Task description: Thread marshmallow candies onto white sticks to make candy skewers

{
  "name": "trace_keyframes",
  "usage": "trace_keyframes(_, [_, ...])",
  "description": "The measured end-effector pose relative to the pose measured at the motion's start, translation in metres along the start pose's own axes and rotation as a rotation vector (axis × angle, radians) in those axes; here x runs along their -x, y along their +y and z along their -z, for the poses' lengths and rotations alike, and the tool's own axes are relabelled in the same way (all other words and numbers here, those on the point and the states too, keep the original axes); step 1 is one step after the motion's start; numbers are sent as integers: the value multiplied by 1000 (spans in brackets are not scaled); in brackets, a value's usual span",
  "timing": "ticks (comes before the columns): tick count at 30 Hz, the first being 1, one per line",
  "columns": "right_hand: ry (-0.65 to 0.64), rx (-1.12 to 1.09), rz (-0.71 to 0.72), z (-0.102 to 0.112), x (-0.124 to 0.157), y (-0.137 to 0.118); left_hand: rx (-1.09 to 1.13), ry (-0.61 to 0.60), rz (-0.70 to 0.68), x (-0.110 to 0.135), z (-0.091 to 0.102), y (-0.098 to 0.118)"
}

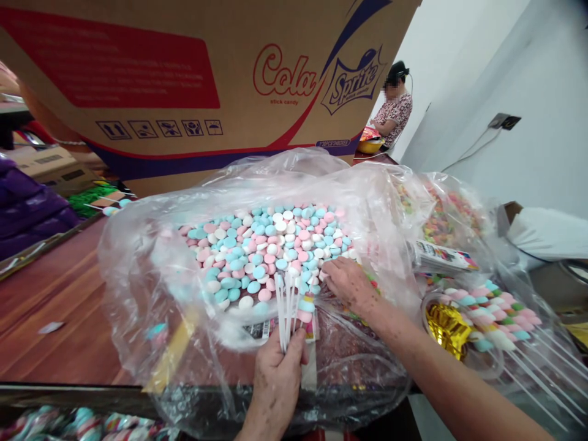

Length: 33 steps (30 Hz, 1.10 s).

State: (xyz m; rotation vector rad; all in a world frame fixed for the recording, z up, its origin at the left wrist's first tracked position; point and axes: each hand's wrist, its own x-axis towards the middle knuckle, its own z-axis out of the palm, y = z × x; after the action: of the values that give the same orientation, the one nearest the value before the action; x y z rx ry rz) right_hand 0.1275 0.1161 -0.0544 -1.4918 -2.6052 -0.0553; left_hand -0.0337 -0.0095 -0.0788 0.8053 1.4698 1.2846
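A big clear plastic bag [151, 275] lies open on the wooden table [59, 306], filled with pink, blue and white round candies [266, 251]. My left hand [278, 373] is closed round a bunch of white sticks [285, 300] that point up over the bag's front edge. My right hand [346, 283] reaches into the bag, palm down, with its fingertips on the candies at the right side of the heap; whether it holds any is hidden.
A large cardboard box [184, 79] printed "Cola Sprite" stands behind the bag. At the right lie finished candy skewers [496, 315], gold foil [448, 327] and a bag of mixed coloured sweets [441, 220]. Another person [395, 107] works in the far corner.
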Motion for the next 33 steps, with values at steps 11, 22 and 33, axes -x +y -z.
trace_keyframes(11, [19, -179, 103, -9, 3, -5, -38, -15, -12, 0, 1, 1])
trace_keyframes(22, [152, -1650, -510, 16, 2, -6, -199, -115, -70, -2, 6, 2])
trace_keyframes(33, [130, -1867, -558, 26, 5, -12, -292, -124, -90, -3, 8, 0])
